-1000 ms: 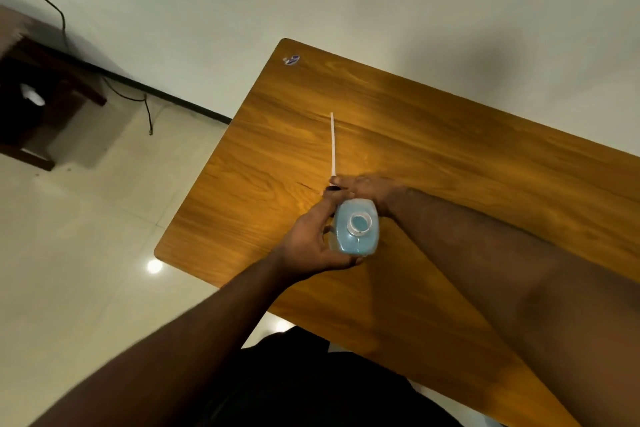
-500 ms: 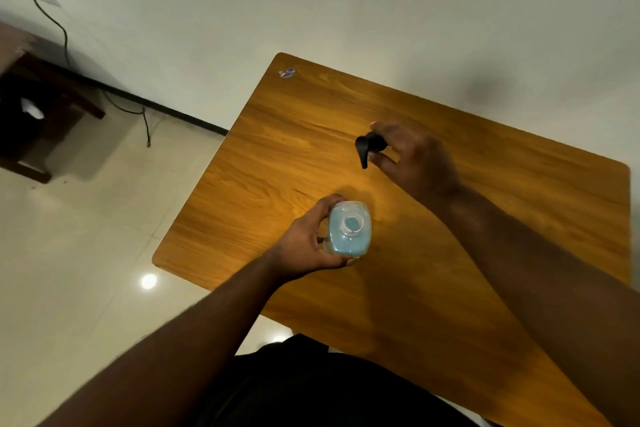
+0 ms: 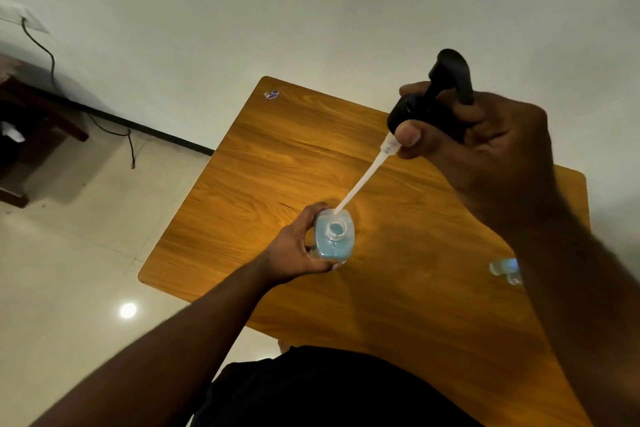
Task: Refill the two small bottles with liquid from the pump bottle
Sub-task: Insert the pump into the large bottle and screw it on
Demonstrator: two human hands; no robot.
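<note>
A clear pump bottle (image 3: 333, 240) with blue liquid stands upright on the wooden table (image 3: 277, 163), its neck uncapped. My left hand (image 3: 298, 248) grips its side. My right hand (image 3: 485, 149) is raised high above the table, closed around the black pump head (image 3: 431, 104). The pump's white dip tube (image 3: 360, 184) slants down, its tip at the rim of the bottle's mouth. A small clear bottle (image 3: 504, 267) lies at the right of the table, mostly hidden behind my right forearm. A second small bottle is not visible.
The table's left edge drops to a tiled floor (image 3: 69, 270). A dark wooden piece of furniture (image 3: 20, 121) and a cable (image 3: 52, 66) sit by the wall at far left. A small sticker (image 3: 272, 94) marks the table's far corner.
My right hand picked the pump head up from the table and lifted it, bringing the dip tube's tip to the bottle's mouth. My left hand kept its hold on the bottle.
</note>
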